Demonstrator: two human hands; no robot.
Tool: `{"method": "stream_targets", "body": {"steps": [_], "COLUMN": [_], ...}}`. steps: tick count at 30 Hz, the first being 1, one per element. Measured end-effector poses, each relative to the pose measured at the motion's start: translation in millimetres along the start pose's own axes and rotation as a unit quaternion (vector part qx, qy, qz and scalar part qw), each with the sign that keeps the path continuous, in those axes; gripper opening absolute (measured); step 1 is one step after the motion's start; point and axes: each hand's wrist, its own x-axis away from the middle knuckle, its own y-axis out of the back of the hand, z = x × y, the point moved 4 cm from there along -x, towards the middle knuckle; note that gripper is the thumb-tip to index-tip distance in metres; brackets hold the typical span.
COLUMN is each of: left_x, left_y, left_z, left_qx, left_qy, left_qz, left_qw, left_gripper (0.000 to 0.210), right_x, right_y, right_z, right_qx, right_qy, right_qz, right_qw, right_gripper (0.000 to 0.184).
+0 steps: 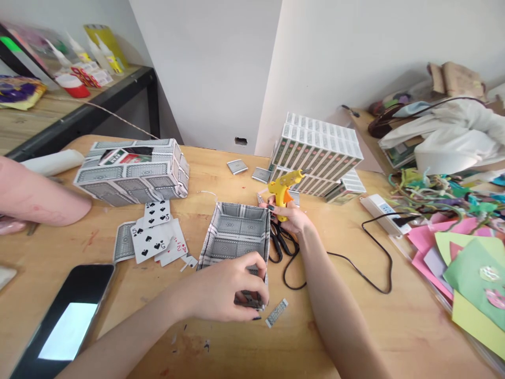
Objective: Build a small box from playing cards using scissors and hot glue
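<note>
An open box (232,226) covered in grey-backed playing cards stands in front of me. My left hand (232,289) is closed over its near right corner, fingers curled over the wall and the thumb low on the outside. Just right of the box, my right hand (292,217) is wrapped round the handle of a yellow glue gun (284,188), its nozzle pointing up and right. Black-handled scissors (278,245) lie beneath that hand, partly hidden. A cut card strip (277,313) rests on the table near my left fingertips.
A larger card-covered box (134,176) stands at the left with card packs inside. Loose playing cards (152,239) and a phone (67,321) lie before it. Stacked card packs (315,152) stand at the back right. A black cord (389,263) runs to a power strip (381,210) beside coloured paper (473,268).
</note>
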Motion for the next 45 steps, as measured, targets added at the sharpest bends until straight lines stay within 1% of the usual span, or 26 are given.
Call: {"method": "stream_targets", "body": {"steps": [5, 12, 19, 25, 38, 45], "left_x": [0.1, -0.4, 0.3, 0.0, -0.1, 0.1], "left_y": [-0.5, 0.2, 0.4, 0.7, 0.5, -0.5], "left_z": [0.4, -0.1, 0.3, -1.2, -1.0, 1.2], "left_qx": [-0.005, -0.008, -0.006, -0.012, -0.007, -0.011], "left_qy": [0.010, -0.001, -0.004, -0.006, -0.002, 0.004], "left_qz": [0.013, 0.005, 0.009, 0.010, 0.010, 0.018], "left_qw": [1.000, 1.000, 1.000, 1.000, 1.000, 1.000], "left_gripper": [0.011, 0.012, 0.012, 0.012, 0.010, 0.012], "right_x": [0.4, -2.8, -0.1, 3.4, -1.6, -1.7], "right_y": [0.5, 3.3, 0.7, 0.3, 0.8, 0.4], "right_z": [-0.3, -2.6, -0.3, -0.3, -2.3, -2.6], "right_qx": [0.000, 0.002, -0.003, -0.017, -0.021, -0.018], "right_qy": [0.003, 0.005, 0.009, -0.005, -0.019, -0.005], "right_qz": [0.006, 0.011, 0.009, 0.019, 0.007, 0.001], "right_qw": [1.000, 1.000, 1.000, 1.000, 1.000, 1.000], "right_gripper": [0.032, 0.031, 0.029, 0.032, 0.031, 0.034]}}
